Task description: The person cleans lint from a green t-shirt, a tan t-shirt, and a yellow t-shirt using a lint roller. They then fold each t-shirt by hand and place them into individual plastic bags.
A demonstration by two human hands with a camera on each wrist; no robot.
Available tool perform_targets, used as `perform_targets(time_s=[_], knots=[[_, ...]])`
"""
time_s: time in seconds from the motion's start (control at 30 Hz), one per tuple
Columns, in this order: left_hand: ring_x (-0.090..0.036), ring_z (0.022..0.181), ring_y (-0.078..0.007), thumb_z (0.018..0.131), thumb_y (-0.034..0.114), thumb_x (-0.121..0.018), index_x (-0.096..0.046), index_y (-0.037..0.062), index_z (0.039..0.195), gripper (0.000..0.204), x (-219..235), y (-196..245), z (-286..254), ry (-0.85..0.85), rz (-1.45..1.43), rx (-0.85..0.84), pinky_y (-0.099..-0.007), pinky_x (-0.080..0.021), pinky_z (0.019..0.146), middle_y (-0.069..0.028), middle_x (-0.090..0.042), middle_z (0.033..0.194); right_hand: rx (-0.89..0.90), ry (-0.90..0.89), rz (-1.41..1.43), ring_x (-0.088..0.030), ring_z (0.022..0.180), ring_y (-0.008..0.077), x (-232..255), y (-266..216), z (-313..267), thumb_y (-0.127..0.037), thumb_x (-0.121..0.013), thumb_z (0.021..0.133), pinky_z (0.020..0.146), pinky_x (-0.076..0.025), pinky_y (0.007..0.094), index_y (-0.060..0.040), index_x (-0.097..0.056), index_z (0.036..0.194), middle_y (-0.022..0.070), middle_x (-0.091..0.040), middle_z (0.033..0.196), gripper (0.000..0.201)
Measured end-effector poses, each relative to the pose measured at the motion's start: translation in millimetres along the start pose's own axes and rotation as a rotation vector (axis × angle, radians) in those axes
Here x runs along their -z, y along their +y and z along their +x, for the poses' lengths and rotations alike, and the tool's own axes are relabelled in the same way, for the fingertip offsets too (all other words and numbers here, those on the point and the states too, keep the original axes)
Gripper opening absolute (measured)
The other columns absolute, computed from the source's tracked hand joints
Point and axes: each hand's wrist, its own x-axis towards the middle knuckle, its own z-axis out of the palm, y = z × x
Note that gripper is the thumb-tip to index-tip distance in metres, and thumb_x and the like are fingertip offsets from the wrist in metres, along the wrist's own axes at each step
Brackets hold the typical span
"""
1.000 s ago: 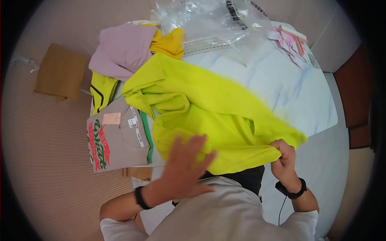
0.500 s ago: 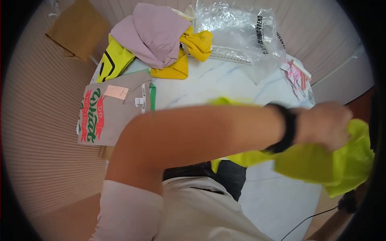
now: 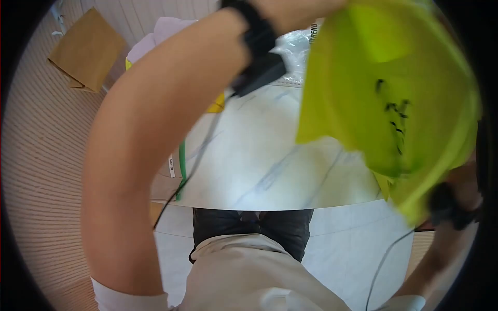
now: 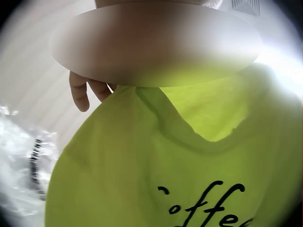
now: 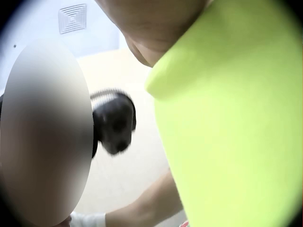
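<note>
A yellow-green shirt (image 3: 384, 103) hangs raised over the right side of the table, with dark lettering on its front. The left wrist view shows its neckline and the letters "offee". My left hand (image 4: 87, 90) grips the shirt near the top; a blurred patch hides part of the hand, and some fingers stick out past the cloth. In the head view, my left arm reaches up across the scene. Low on the right, my right hand (image 3: 468, 181) sits against the shirt's edge. In the right wrist view, my right hand (image 5: 156, 28) holds cloth that drapes down.
On the white marbled table (image 3: 270, 150), a grey printed shirt with green trim (image 3: 182, 166) lies at the left, partly behind my arm. Farther back are a mauve garment (image 3: 166, 27), a yellow garment (image 3: 215, 105) and a clear plastic bag (image 3: 295, 52). Brown cardboard (image 3: 88, 52) stands beyond the left edge.
The yellow-green shirt has been lifted off the table, carried right and raised, so its lettering shows. My left hand has gone from empty near the cloth to gripping it up high.
</note>
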Motion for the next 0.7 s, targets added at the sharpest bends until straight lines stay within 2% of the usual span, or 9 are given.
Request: perform_targets(time_s=[0.07,0.1,0.13,0.2,0.27,0.33,0.43,0.5,0.7], knots=[[-0.069,0.107,-0.0290,0.097,0.029,-0.063,-0.069,0.0002,0.124,0.041,79.1,-32.4,-28.4,-0.372,0.313,0.133,-0.0400,-0.054,0.088,-0.0198,-0.073,0.114,-0.143,-0.255,0.315,-0.067,0.107,0.0226,-70.7,35.6,4.9,-0.033,-0.059,0.104,0.090,-0.056,0.0383,0.0010,-0.060,0.140,0.0156,-0.070,0.124,0.050],[-0.072,0.096,-0.0267,0.095,0.031,-0.066,-0.075,0.0065,0.118,0.035,96.6,-77.5,-38.4,-0.277,0.386,0.149,-0.0386,-0.056,0.082,-0.0147,-0.076,0.111,-0.212,-0.383,0.453,-0.067,0.106,0.0215,-109.2,51.6,5.6,-0.031,-0.059,0.105,0.090,-0.056,0.0372,0.0007,-0.060,0.140,0.0142,-0.070,0.123,0.047],[-0.070,0.086,-0.0225,0.094,0.027,-0.067,-0.074,0.0008,0.112,0.033,134.7,-103.9,-59.5,-0.524,0.770,-0.295,-0.0364,-0.053,0.073,-0.0173,-0.075,0.098,-0.279,-0.508,0.570,-0.066,0.105,0.0204,-147.4,66.6,4.9,-0.028,-0.060,0.105,0.089,-0.055,0.0361,0.0005,-0.060,0.140,0.0129,-0.071,0.122,0.045],[-0.065,0.092,-0.0145,0.100,0.014,-0.063,-0.070,0.0016,0.120,0.024,150.7,-93.7,-118.3,-0.288,0.489,0.415,-0.0325,-0.054,0.085,-0.0055,-0.070,0.106,-0.363,-0.726,0.704,-0.066,0.103,0.0181,-217.6,92.4,-2.2,-0.023,-0.061,0.106,0.088,-0.055,0.0340,0.0000,-0.060,0.140,0.0102,-0.072,0.120,0.042],[-0.064,0.097,-0.0148,0.100,0.012,-0.062,-0.066,-0.0010,0.128,0.031,184.1,-123.5,-156.9,-0.120,0.400,0.672,-0.0317,-0.053,0.091,-0.0064,-0.070,0.112,-0.277,-0.839,0.498,-0.066,0.102,0.0164,-262.4,109.2,-21.7,-0.022,-0.061,0.107,0.088,-0.055,0.0316,-0.0003,-0.060,0.140,0.0096,-0.073,0.118,0.040],[-0.064,0.101,-0.0143,0.099,0.011,-0.062,-0.062,-0.0036,0.132,0.035,205.4,-137.8,-200.0,-0.167,0.671,0.393,-0.0313,-0.052,0.093,-0.0059,-0.069,0.110,-0.120,-0.905,0.151,-0.067,0.100,0.0152,-282.3,115.5,-26.9,-0.024,-0.060,0.108,0.087,-0.054,0.0290,-0.0005,-0.060,0.140,0.0110,-0.073,0.116,0.040],[-0.065,0.109,-0.0264,0.096,0.016,-0.069,-0.059,-0.0032,0.135,0.045,195.7,-134.8,-255.2,-0.314,0.658,0.374,-0.0377,-0.051,0.099,-0.0140,-0.067,0.119,-0.312,-0.952,0.228,-0.069,0.094,0.0155,-260.9,130.2,-21.8,-0.019,-0.060,0.108,0.084,-0.055,0.0292,-0.0003,-0.064,0.134,0.0111,-0.074,0.109,0.033],[-0.063,0.117,-0.0345,0.093,0.021,-0.073,-0.056,-0.0021,0.139,0.054,180.4,-122.9,-279.5,-0.434,0.797,0.279,-0.0419,-0.049,0.105,-0.0198,-0.064,0.128,-0.164,-0.712,0.201,-0.067,0.087,0.0133,-235.0,160.3,-23.2,-0.015,-0.061,0.107,0.080,-0.055,0.0285,0.0010,-0.067,0.127,0.0094,-0.074,0.102,0.026],[-0.053,0.132,-0.0426,0.090,0.032,-0.077,-0.045,0.0025,0.150,0.074,159.8,-168.8,-273.0,-0.146,1.046,-0.039,-0.0471,-0.043,0.112,-0.0252,-0.058,0.136,-0.184,0.000,-0.460,-0.072,0.094,0.0234,-87.1,248.3,1.4,-0.014,-0.071,0.097,0.077,-0.058,0.0341,0.0014,-0.070,0.123,0.0155,-0.075,0.108,0.030]])
